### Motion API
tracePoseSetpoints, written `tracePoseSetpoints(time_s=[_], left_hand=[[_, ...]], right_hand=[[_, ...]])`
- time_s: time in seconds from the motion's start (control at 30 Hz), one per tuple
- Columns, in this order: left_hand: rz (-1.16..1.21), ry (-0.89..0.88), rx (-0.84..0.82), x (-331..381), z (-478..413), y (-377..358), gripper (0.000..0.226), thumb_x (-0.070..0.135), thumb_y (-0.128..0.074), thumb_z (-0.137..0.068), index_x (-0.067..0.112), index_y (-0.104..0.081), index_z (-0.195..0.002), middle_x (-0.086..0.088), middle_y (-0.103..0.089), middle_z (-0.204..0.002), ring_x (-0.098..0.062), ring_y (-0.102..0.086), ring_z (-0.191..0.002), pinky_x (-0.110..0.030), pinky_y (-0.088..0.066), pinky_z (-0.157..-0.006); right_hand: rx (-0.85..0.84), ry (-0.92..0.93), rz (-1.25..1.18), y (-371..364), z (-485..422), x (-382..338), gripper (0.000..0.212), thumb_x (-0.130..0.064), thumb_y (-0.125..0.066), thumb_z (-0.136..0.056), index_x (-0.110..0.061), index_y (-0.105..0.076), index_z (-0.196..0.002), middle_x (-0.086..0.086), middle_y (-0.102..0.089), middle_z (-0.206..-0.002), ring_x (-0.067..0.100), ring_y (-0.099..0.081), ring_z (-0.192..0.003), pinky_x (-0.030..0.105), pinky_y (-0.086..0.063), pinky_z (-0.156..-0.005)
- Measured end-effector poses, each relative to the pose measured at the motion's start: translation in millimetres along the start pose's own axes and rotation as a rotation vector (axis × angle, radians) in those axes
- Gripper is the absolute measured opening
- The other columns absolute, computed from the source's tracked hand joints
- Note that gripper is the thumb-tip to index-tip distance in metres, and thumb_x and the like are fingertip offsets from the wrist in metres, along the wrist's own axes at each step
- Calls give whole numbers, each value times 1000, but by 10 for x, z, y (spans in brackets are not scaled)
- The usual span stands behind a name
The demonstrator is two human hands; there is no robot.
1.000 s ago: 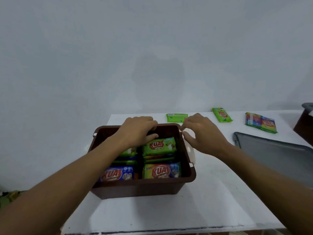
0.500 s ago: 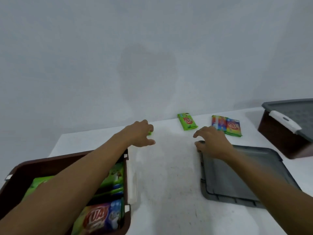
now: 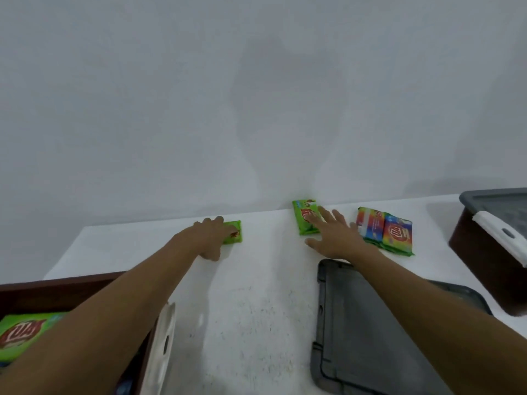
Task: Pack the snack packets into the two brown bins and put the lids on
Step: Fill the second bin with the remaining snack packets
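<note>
- A plain wall (image 3: pixel 256 95) fills the upper half of the view. It is pale grey-white, smooth and evenly painted.
- Soft, blurred shadows lie across the wall: a broad darker patch near the middle that narrows downward, and a fainter one low at the right.
- The bench (image 3: pixel 251 323) is white, and its far edge meets the wall in a straight line.
- Its far left corner shows, and the left edge slants back toward the viewer — beyond it is the same grey tone, too blurred to tell wall from floor.
- The bench top is matte, with tiny dark flecks near its middle.
- The light is cool and diffuse, and the shadows on the bench have soft edges.
</note>
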State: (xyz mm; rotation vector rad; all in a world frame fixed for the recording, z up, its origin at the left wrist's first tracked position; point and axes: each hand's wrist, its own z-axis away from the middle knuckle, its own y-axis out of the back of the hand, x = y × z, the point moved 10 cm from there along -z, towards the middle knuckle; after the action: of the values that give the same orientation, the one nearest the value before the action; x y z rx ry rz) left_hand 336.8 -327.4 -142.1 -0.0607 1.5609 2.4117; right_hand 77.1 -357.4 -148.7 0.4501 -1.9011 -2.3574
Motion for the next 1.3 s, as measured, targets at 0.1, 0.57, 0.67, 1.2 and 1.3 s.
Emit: tracePoseSetpoints(time_s=[0.1, 0.57, 0.67, 1.2, 1.3], left_hand=[[47, -84, 17, 153, 19, 31, 85, 28, -74, -77, 35, -25, -146, -5, -36, -129, -31, -48, -112, -36, -40, -80], [688, -14, 272, -120, 110, 512, 30, 7, -44, -92, 15, -56, -118, -8, -63, -113, -22, -62, -92, -31, -52, -71], [812, -29, 263, -224, 233, 613, 23, 11, -42, -94, 17, -62, -104, -7, -67, -102, -25, -66, -89, -35, -53, -71], [1175, -163, 450, -1384, 1885, 604, 28, 16, -75, -83, 8, -52, -97, -13, -68, -98, -25, -69, -88, -37, -59, -70], [1323, -175, 517, -1723, 2238, 503, 36, 6, -74, -82, 11, -48, -105, -17, -69, -95, -28, -70, -89, -38, -59, -74]], right_hand=[[79, 62, -29, -12, -69, -223, 80, -59, -54, -87, -18, -24, -149, 4, -23, -157, 30, -25, -140, 50, -33, -108], [-21, -305, -1376, 72, -78, -172, 20, -12, -41, -91, -6, -53, -106, 24, -59, -107, 36, -63, -80, 41, -52, -69], [-121, -223, -1475, 91, 49, -380, 35, 3, -41, -87, 1, -50, -121, 27, -60, -111, 41, -67, -81, 39, -56, -66], [-212, 122, -1341, 532, 912, -2191, 15, -3, -55, -86, -15, -48, -93, 25, -67, -113, 28, -60, -85, 33, -40, -60], [-278, 98, -1445, 492, 1113, -2601, 26, -22, -57, -87, -11, -59, -110, 17, -67, -109, 24, -56, -83, 34, -41, -63]])
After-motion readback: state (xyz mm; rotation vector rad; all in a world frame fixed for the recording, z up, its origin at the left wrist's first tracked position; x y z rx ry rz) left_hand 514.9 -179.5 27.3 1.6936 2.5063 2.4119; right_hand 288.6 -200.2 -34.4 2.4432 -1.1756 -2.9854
